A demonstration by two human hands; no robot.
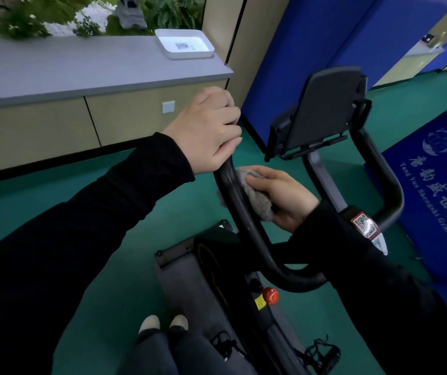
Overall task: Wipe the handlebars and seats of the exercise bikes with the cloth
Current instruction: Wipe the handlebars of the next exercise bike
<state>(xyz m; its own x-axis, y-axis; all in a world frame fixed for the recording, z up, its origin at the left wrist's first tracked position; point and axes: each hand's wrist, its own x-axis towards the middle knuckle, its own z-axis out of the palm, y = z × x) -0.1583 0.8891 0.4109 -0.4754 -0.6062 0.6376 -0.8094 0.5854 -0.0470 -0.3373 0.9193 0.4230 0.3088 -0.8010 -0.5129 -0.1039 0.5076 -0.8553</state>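
A black exercise bike stands in front of me with a U-shaped black handlebar (246,228). My left hand (209,131) grips the upper end of the handlebar's left arm. Just below it, my right hand (282,196) holds a grey cloth (257,196) pressed against the inner side of that same left arm. The right handlebar arm (387,174) is bare. A dark console holder (322,109) rises between the arms. The seat is out of view.
A red knob (270,295) sits on the bike frame below the handlebar. A grey counter (81,69) with a white tray (184,44) runs along the left. Blue panels (311,36) stand behind, a blue mat (438,190) lies right. My feet (163,323) are on green floor.
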